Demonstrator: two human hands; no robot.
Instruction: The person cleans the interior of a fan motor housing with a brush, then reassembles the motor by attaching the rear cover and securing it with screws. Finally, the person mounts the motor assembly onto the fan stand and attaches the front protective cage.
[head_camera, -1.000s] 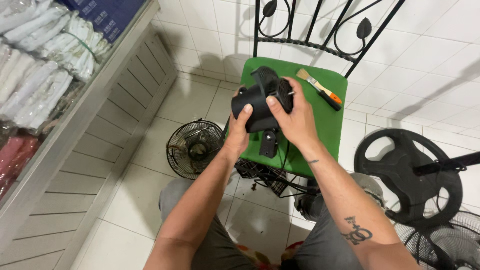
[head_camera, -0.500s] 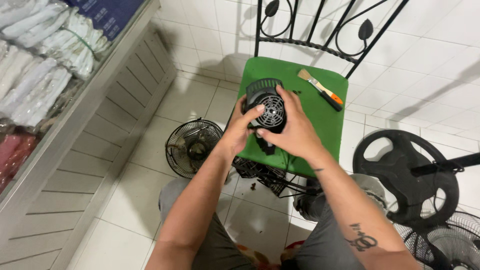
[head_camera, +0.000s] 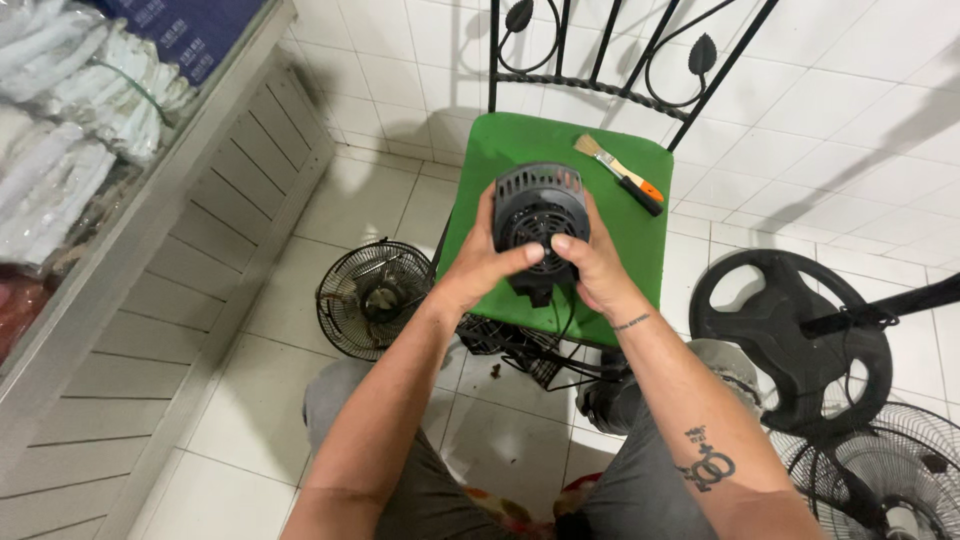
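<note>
You steady a black fan motor housing (head_camera: 540, 225) over the green chair seat (head_camera: 505, 150).
Both hands clasp it: left hand (head_camera: 478, 268) and right hand (head_camera: 592, 270) curled round its sides, thumbs pressed on the vented face. Keep it braced over the seat, grip even, clear of the paintbrush (head_camera: 620, 174) nearby.

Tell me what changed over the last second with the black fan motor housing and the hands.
Both hands, left hand and right hand, turned the black fan motor housing over: its plain side faced the camera a second ago, and now the round vented grille faces up. Neither hand let go. The paintbrush stayed on the green chair seat, and the fan guard stayed on the floor.
</note>
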